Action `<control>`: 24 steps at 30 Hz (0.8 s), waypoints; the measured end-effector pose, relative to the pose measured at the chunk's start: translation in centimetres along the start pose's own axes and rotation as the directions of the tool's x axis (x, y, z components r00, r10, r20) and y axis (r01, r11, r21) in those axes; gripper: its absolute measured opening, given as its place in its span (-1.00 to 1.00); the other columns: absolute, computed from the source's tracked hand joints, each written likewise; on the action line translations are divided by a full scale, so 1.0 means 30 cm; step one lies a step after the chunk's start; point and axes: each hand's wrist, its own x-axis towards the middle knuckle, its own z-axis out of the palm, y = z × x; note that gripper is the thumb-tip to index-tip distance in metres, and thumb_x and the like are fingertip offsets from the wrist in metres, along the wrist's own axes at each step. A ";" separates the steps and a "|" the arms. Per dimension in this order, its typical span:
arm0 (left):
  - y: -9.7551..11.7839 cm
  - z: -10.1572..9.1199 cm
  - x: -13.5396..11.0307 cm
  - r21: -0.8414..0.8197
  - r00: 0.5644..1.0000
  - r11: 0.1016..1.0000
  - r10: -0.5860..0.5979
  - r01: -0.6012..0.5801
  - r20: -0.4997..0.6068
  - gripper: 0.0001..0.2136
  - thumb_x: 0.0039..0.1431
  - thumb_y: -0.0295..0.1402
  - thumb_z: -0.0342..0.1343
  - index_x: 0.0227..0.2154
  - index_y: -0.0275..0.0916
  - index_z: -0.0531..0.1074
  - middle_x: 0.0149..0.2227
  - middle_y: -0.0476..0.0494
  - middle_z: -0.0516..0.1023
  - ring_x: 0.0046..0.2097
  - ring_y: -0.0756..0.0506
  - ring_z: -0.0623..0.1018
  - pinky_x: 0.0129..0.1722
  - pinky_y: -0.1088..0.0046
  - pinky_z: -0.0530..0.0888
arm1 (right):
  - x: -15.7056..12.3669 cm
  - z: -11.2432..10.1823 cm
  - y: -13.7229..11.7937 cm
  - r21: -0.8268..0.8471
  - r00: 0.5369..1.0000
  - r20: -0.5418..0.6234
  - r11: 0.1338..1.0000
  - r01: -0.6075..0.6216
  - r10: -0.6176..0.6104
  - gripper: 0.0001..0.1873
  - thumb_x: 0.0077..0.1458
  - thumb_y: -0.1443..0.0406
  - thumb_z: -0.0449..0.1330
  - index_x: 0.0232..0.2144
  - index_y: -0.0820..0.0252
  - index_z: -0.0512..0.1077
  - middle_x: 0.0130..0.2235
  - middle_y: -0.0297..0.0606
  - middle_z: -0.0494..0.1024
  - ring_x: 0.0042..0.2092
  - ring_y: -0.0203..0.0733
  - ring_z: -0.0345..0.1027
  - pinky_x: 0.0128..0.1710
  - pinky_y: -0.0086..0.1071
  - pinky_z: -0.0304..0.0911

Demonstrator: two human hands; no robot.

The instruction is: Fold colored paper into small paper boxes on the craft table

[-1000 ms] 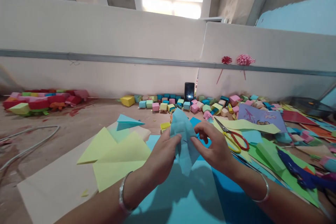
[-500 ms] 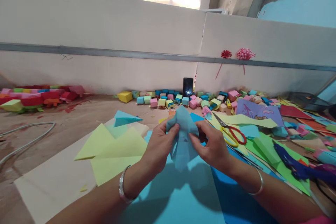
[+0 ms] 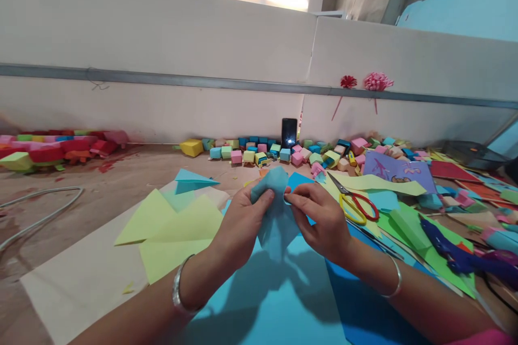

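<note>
Head camera, facing forward-down; left hand (image 3: 242, 222), right hand (image 3: 325, 222) near.

Tight between the left hand (image 3: 243, 221) and right hand (image 3: 326, 221), with folded light-blue paper (image 3: 277, 226) in the way. Passable leftward over the brown tabletop (image 3: 109, 188), short of the looped white cable (image 3: 73, 188). Blocked ahead by small multicoloured cubes (image 3: 285, 155) and an upright black phone (image 3: 288, 132), on the right by red-and-yellow-handled metal scissors (image 3: 348, 192).
</note>
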 end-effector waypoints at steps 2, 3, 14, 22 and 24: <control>0.002 0.000 -0.002 0.084 0.997 0.994 0.073 -0.073 0.007 -0.71 0.04 -0.28 0.20 -0.15 -0.22 0.49 -0.29 -0.08 0.59 -0.37 -0.06 0.52 -0.40 0.46 0.44 | -0.001 0.003 -0.001 -0.056 0.999 -0.013 0.998 0.030 -0.030 -0.76 0.19 0.44 0.06 -0.18 0.17 0.49 -0.26 -0.13 0.55 -0.24 -0.19 0.40 -0.28 -0.32 0.33; 0.003 0.001 -0.004 0.148 0.992 0.981 0.122 -0.123 0.018 -0.74 0.06 -0.31 0.17 -0.16 -0.21 0.48 -0.28 -0.07 0.58 -0.34 -0.07 0.51 -0.38 0.46 0.44 | -0.002 0.005 -0.002 -0.085 0.999 -0.021 0.996 0.035 -0.037 -0.78 0.20 0.43 0.06 -0.22 0.16 0.49 -0.29 -0.16 0.56 -0.26 -0.20 0.41 -0.27 -0.31 0.32; -0.030 -0.006 -0.018 0.566 0.888 0.685 0.379 -0.459 0.261 -0.75 0.12 -0.52 0.02 -0.17 -0.14 0.44 -0.03 -0.10 0.51 0.06 -0.15 0.46 0.04 0.34 0.35 | 0.008 -0.006 -0.006 0.098 0.950 -0.066 0.949 -0.298 0.305 -0.89 0.06 0.34 0.23 -0.40 0.13 0.32 -0.48 -0.40 0.46 -0.46 -0.32 0.34 -0.46 -0.46 0.23; -0.022 0.007 -0.025 0.609 0.884 0.647 0.399 -0.460 0.244 -0.82 0.14 -0.49 0.06 -0.21 -0.15 0.44 -0.14 -0.09 0.54 -0.08 -0.13 0.50 -0.09 0.41 0.39 | 0.025 -0.016 -0.002 0.288 0.938 0.062 0.893 -0.345 0.342 -0.93 0.07 0.28 0.24 -0.40 0.16 0.43 -0.33 -0.27 0.48 -0.32 -0.27 0.34 -0.39 -0.42 0.28; -0.026 0.007 -0.027 0.554 0.899 0.713 0.396 -0.430 0.187 -0.82 0.14 -0.44 0.11 -0.17 -0.15 0.38 -0.16 -0.08 0.52 -0.11 -0.11 0.50 -0.15 0.44 0.41 | 0.033 -0.025 -0.001 0.269 0.940 0.038 0.902 -0.337 0.340 -0.95 0.08 0.32 0.21 -0.42 0.16 0.45 -0.33 -0.27 0.48 -0.32 -0.27 0.33 -0.41 -0.42 0.27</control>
